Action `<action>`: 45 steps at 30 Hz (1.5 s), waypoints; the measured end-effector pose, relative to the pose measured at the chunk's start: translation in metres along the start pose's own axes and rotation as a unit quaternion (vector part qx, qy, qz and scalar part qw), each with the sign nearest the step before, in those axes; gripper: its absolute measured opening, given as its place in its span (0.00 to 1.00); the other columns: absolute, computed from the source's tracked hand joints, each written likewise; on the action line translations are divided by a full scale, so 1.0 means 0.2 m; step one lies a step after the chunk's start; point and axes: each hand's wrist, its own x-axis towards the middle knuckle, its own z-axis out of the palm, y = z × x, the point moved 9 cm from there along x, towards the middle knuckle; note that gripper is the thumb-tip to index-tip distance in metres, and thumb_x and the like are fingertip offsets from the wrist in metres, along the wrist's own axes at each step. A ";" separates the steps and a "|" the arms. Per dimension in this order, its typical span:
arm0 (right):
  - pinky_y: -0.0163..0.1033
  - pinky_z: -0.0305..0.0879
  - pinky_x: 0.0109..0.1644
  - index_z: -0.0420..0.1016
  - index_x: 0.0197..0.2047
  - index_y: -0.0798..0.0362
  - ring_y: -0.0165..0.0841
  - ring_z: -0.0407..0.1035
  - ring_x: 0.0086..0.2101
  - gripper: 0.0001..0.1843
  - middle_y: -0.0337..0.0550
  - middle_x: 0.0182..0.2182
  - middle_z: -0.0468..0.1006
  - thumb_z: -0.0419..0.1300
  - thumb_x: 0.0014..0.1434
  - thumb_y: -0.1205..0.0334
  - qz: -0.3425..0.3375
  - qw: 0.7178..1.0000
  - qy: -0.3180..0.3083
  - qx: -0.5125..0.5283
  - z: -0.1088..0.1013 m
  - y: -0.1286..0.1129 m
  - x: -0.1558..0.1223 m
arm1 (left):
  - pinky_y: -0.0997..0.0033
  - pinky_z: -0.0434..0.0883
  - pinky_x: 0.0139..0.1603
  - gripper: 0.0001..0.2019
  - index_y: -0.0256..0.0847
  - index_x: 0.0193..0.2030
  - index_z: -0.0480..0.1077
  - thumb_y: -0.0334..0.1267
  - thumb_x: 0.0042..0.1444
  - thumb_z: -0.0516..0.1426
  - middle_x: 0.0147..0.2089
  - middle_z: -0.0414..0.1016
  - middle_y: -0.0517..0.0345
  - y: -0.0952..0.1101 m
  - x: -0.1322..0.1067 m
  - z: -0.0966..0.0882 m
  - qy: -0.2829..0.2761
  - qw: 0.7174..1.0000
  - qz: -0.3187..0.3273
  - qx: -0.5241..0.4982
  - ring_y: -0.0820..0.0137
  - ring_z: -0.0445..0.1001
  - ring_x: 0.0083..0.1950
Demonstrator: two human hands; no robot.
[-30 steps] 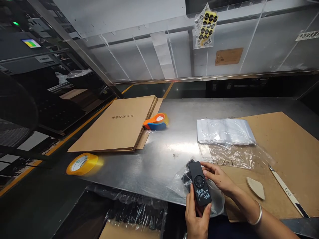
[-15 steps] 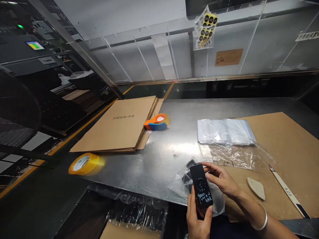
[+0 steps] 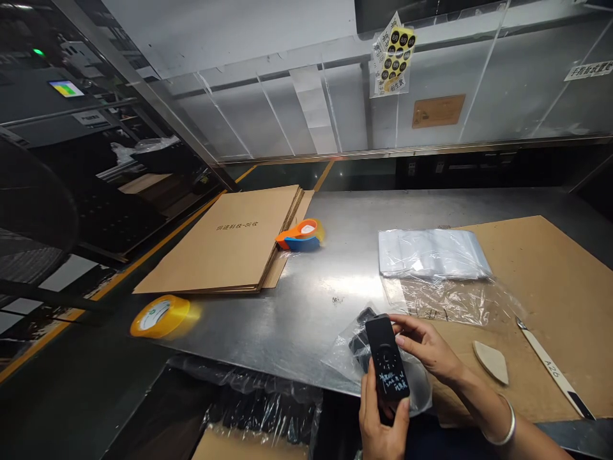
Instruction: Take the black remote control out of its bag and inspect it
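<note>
My left hand (image 3: 380, 425) grips the lower end of a black remote control (image 3: 385, 361) with white handwriting on its face, at the near edge of the metal table (image 3: 335, 268). My right hand (image 3: 424, 345), a silver bangle on its wrist, pinches the remote's upper end with curled fingers. Under the remote lies a clear plastic bag (image 3: 345, 348) with another dark object inside it.
A stack of flat cardboard sheets (image 3: 230, 239) lies at the left, with an orange and blue tape dispenser (image 3: 299, 234) beside it and a yellow tape roll (image 3: 160, 315) nearer me. A pile of clear bags (image 3: 431, 252), a brown board (image 3: 546, 287), a ruler-like strip (image 3: 550, 367) and a pale wedge (image 3: 491, 361) sit at the right.
The remote has slid slightly toward me in both hands. Nothing else has visibly moved.
</note>
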 end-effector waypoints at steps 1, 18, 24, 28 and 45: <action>0.49 0.63 0.53 0.69 0.53 0.50 0.39 0.68 0.44 0.24 0.45 0.41 0.75 0.63 0.54 0.52 0.001 1.000 0.001 0.000 0.00 0.00 0.00 | 0.62 0.64 0.58 0.30 0.42 0.64 0.54 0.41 0.55 0.56 0.62 0.62 0.46 0.00 0.00 0.00 0.001 1.000 0.001 -0.001 0.59 0.62 0.62; 0.45 0.62 0.52 0.70 0.53 0.48 0.36 0.68 0.44 0.22 0.44 0.42 0.76 0.62 0.56 0.51 0.003 1.000 -0.019 0.017 0.01 0.01 0.01 | 0.63 0.59 0.63 0.29 0.39 0.63 0.57 0.43 0.55 0.56 0.63 0.61 0.44 -0.06 -0.01 -0.01 0.002 0.999 -0.020 -0.048 0.58 0.59 0.64; 0.45 0.61 0.53 0.71 0.52 0.49 0.37 0.67 0.44 0.22 0.44 0.41 0.76 0.62 0.55 0.51 0.015 0.999 -0.012 0.026 0.01 0.02 0.01 | 0.60 0.59 0.63 0.29 0.36 0.61 0.58 0.44 0.55 0.57 0.63 0.61 0.42 -0.07 -0.01 -0.01 0.007 0.998 -0.032 -0.053 0.57 0.60 0.64; 0.47 0.61 0.53 0.71 0.52 0.50 0.38 0.67 0.44 0.24 0.45 0.40 0.75 0.63 0.54 0.50 0.036 0.999 -0.006 0.030 0.00 0.06 0.01 | 0.59 0.62 0.61 0.30 0.35 0.60 0.60 0.47 0.53 0.58 0.61 0.63 0.40 -0.10 -0.01 -0.02 0.016 0.995 -0.071 -0.064 0.55 0.63 0.62; 0.47 0.62 0.52 0.70 0.52 0.50 0.38 0.68 0.43 0.26 0.44 0.39 0.75 0.64 0.52 0.49 0.048 0.998 -0.008 0.038 0.01 0.09 0.02 | 0.62 0.70 0.54 0.29 0.37 0.60 0.61 0.46 0.53 0.59 0.57 0.68 0.41 -0.06 -0.01 -0.01 0.029 0.997 -0.053 -0.046 0.57 0.69 0.56</action>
